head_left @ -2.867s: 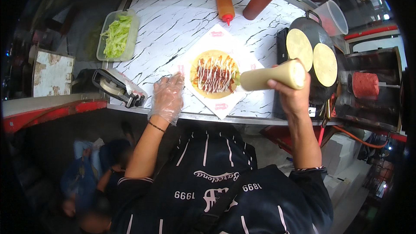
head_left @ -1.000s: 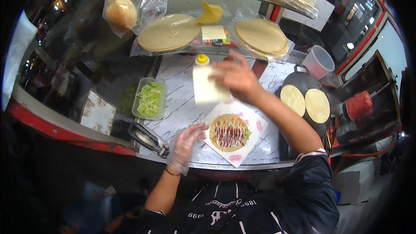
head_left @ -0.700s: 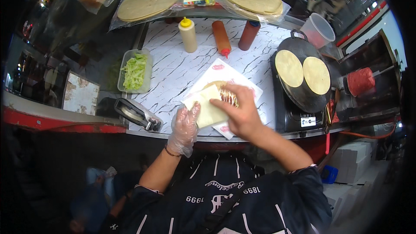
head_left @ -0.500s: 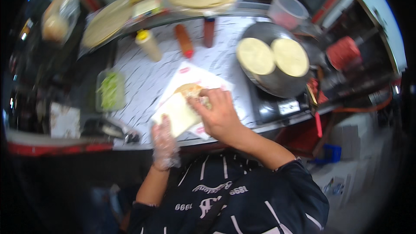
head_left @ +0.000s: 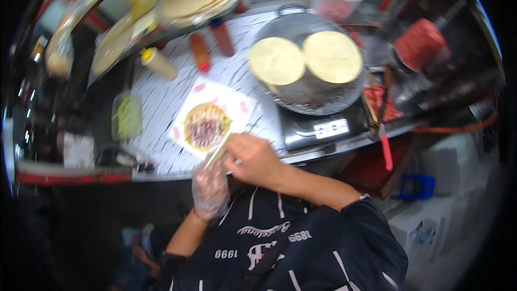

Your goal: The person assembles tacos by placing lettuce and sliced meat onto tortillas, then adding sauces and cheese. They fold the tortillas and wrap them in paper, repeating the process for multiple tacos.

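- Our right hand and gloved left hand pinch a thin sheet.
- Just beyond our grip, the filled flatbread looks soft and floppy; we'd support its edges.

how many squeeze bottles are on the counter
3, standing in a row at the back of the marbled counter: a yellow-capped pale bottle on the left, an orange-red bottle in the middle, a dark red bottle on the right. Others may be hidden.

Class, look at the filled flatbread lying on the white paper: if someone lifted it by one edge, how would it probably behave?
The filled flatbread looks thin and flat, so it would probably sag. Its dark topping sits loose, so it might slide off. The white paper beneath it seems light, so it might shift with it. Both hands work at its near edge.
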A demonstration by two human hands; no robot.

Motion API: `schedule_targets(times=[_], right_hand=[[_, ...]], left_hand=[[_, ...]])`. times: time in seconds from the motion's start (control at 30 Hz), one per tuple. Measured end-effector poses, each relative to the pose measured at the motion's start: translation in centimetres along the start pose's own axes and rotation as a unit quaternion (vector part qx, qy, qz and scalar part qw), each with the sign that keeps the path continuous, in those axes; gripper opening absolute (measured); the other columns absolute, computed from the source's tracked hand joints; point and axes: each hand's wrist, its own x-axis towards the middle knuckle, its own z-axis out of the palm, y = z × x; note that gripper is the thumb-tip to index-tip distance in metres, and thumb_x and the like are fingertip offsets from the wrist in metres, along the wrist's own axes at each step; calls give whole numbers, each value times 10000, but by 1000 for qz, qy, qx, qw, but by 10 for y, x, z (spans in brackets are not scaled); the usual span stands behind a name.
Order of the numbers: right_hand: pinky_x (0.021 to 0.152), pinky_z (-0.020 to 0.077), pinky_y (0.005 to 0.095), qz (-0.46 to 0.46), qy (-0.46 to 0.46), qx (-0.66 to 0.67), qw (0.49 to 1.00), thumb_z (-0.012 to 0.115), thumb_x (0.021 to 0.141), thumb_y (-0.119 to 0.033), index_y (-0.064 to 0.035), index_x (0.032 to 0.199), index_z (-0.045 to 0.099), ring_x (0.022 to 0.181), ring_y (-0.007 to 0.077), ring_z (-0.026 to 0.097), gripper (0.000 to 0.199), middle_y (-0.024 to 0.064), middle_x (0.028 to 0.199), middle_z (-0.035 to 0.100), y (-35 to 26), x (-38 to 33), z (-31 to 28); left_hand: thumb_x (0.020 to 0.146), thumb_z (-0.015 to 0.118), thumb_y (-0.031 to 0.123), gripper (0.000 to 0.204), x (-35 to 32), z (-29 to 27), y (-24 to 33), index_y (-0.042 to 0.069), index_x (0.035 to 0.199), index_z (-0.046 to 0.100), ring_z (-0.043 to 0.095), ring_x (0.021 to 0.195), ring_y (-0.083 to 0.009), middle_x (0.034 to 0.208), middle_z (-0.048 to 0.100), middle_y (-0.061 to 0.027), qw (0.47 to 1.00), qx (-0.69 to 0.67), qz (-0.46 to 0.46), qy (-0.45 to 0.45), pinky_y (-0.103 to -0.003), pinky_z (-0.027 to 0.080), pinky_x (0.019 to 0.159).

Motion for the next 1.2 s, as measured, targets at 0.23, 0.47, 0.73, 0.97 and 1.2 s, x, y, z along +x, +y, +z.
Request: schedule_targets(times=[0.23,0.47,0.73,0.97,1.2], right_hand=[[659,544,440,137,-73,74,985,784,833,-103,-10,846,634,724,348,673,177,156,806,643,16,31,-37],[818,491,444,-77,138,-71,985,848,871,-213,-25,1036,639,886,347,608,327,153,964,598,-11,47,46],[564,492,374,17,142,90,986,653,1086,-137,-8,951,657,583,275,655,187,140,744,682,30,61,77],[593,511,348,32,60,135,988,613,1101,-112,-6,931,653,610,215,667,204,101,719,679,24,65,94],[579,463,312,154,-37,171,972,628,1097,-140,18,919,669,610,133,608,242,90,673,663,4,64,119]], left_hand=[[869,671,31,411,8,-12,-35,-45,1271,714,641,911,-312,981,672,-140,994,98,-37,-36,-453,500,847],[864,674,67,475,-8,-1,-30,-37,1328,693,574,887,-296,940,575,-123,986,129,-106,-11,-431,475,857],[946,688,29,307,-20,0,-59,-32,1244,725,639,950,-304,1029,703,-150,995,42,-87,-12,-437,518,847],[1059,620,128,355,-22,15,-133,-46,1365,664,656,981,-281,1087,721,-117,926,-230,-300,3,-438,559,882],[1115,610,345,669,-17,47,-113,-2,1631,361,581,1370,-206,1507,561,-108,377,-879,-272,-103,-384,481,1149]])
